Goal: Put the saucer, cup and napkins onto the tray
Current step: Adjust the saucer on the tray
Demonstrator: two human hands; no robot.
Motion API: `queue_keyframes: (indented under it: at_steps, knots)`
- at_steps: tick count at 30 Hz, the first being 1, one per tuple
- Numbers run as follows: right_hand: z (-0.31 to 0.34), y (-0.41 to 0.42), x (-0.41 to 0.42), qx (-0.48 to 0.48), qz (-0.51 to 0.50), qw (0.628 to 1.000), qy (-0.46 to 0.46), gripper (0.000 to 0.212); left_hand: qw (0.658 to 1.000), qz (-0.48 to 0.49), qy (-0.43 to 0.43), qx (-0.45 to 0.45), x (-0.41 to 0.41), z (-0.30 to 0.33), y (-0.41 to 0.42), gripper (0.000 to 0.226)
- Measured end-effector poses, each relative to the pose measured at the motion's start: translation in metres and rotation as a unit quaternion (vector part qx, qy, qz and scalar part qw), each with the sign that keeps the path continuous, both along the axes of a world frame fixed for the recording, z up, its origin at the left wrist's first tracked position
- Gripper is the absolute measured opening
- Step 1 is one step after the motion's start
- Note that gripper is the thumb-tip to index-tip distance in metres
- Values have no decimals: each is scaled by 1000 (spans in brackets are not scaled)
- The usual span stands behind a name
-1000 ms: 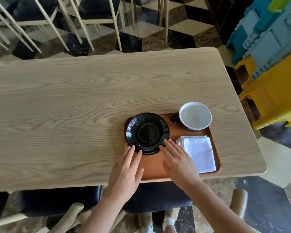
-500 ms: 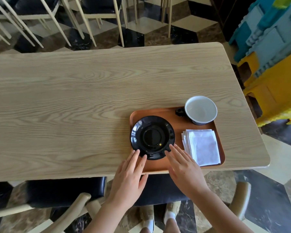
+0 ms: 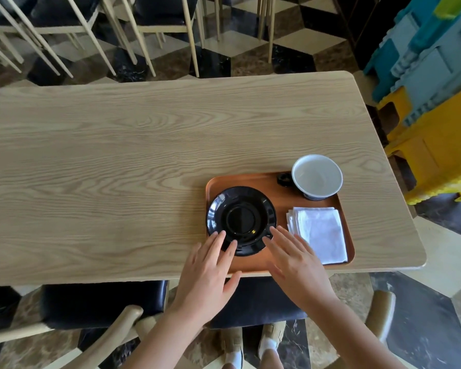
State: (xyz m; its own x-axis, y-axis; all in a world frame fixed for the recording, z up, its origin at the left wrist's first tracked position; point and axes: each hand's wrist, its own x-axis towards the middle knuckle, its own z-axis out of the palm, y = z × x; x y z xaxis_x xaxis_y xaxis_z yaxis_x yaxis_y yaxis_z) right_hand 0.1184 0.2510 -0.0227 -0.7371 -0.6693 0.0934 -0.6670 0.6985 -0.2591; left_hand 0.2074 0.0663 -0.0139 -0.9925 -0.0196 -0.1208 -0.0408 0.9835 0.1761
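Note:
An orange-brown tray (image 3: 280,202) lies at the near right of the wooden table (image 3: 117,166). On its left half sits a black saucer (image 3: 241,220). A cup (image 3: 317,176), white inside with a dark handle, stands at the tray's far right corner. A stack of white napkins (image 3: 318,233) lies at the tray's near right. My left hand (image 3: 206,272) is flat with fingers spread, its fingertips resting on the saucer's near left rim. My right hand (image 3: 294,259) is flat too, its fingertips at the saucer's near right rim, beside the napkins. Neither hand holds anything.
Dark-cushioned chairs with pale wooden frames stand beyond the table (image 3: 144,25) and under its near edge (image 3: 104,302). Stacked blue and yellow plastic stools (image 3: 437,89) stand to the right. The floor has a checkered pattern.
Both hands have crept forward, so the fingertips now lie on the saucer's near rim. The view has shifted slightly; the tray items keep their places.

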Motion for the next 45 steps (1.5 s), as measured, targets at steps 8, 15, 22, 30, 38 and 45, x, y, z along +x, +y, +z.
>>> queue_keyframes:
  at_steps: [8, 15, 22, 30, 38, 45]
  knots:
    - [37, 29, -103, -31, -158, 984, 81, 34, 990, -35, 136, -2, -136, 34, 32, 50]
    - [41, 54, -160, 38, -257, 963, -65, 45, 999, -14, 30, -13, -214, 16, 71, 61]
    - [33, 58, -166, -104, -282, 933, -199, 33, 989, 59, 19, 131, -221, 8, 70, 60]
    - [26, 55, -161, -154, -292, 919, -214, 24, 929, 145, -4, 341, -214, 0, 51, 37]
    - [24, 52, -155, -154, -274, 923, -222, 25, 920, 163, 13, 357, -194, 1, 49, 39]
    - [23, 54, -150, -154, -275, 922, -225, 31, 931, 163, 50, 324, -186, 2, 52, 46]
